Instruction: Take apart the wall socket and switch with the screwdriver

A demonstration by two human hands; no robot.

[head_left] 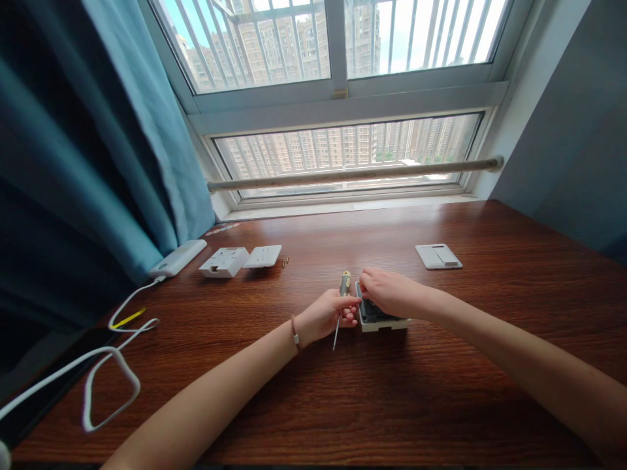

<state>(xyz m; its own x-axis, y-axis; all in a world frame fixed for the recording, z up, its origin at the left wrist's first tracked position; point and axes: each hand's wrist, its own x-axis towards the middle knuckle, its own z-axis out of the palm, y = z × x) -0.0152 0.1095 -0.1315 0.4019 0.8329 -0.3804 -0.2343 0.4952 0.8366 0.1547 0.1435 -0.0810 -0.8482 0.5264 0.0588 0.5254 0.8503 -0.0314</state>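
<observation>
Nothing I can read: no legible text, label, brand, number or sign; any print on grey-and-yellow screwdriver handle (345,282) too small for me.

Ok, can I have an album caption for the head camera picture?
Left hand holding a screwdriver, right hand at a dark-topped white box on a wood-grain tabletop.

daylight comes through a window (339,108) at top centre; a blue curtain (105,137) hangs upper left, a shaded wall (575,143) upper right, brown wooden tabletop (323,411) below.
</observation>
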